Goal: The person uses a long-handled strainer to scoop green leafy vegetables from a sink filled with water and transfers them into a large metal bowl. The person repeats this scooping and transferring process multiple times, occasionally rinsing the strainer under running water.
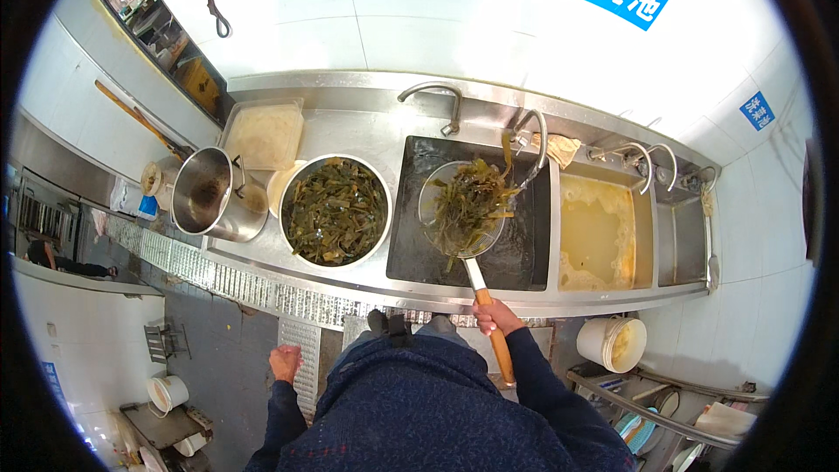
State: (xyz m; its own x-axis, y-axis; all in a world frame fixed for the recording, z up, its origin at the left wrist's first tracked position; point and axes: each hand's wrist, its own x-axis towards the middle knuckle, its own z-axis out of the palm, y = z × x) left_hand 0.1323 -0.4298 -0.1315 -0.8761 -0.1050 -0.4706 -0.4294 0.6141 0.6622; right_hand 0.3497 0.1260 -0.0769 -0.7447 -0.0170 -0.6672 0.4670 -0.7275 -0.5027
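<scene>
My right hand grips the wooden handle of a metal skimmer. Its round basket is heaped with wet, dark green leafy strips that look like kelp, and some hang past the rim. Beneath it lies a dark, wet rectangular sink basin. Close to the basket's right side, water seems to run from a curved tap. A large round metal bowl, full of similar green strips, stands on the steel counter to the left. My left hand hangs over the floor with curled fingers, nothing visible in it.
Right of the dark basin, another sink holds cloudy yellowish water. A tall steel pot lies tilted at the counter's left, near a translucent plastic tub. White buckets and a metal rack stand low on my right.
</scene>
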